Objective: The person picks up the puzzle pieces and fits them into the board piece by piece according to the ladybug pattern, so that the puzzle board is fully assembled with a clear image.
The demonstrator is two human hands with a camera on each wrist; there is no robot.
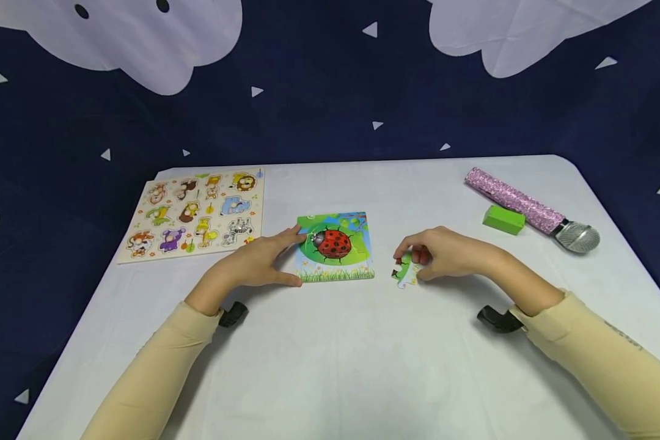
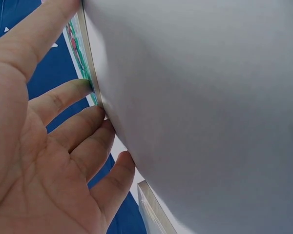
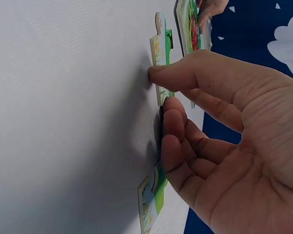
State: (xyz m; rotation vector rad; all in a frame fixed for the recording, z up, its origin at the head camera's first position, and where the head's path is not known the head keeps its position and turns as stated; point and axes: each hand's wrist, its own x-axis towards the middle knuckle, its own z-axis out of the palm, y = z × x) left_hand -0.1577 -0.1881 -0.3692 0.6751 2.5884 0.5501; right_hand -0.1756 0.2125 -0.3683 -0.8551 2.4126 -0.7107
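A square ladybug puzzle board (image 1: 333, 244) lies flat near the middle of the white table. My left hand (image 1: 260, 260) is at its left side, fingers spread and touching the edge, the thumb by the near corner. In the left wrist view the left fingers (image 2: 63, 100) extend against the board's rim. To the right of the board, my right hand (image 1: 445, 253) pinches a jigsaw piece (image 1: 406, 272) between thumb and fingers, close to the tabletop. The right wrist view shows the thumb on this piece's near edge, and a second jigsaw piece (image 3: 151, 200) lying beyond the curled fingers.
A wooden animal peg puzzle (image 1: 195, 214) lies at the back left. Toward the right are a green block (image 1: 503, 220) and a pink glittery microphone (image 1: 517, 198) with a silver head. A dark blue patterned cloth (image 1: 330, 91) hangs behind the table.
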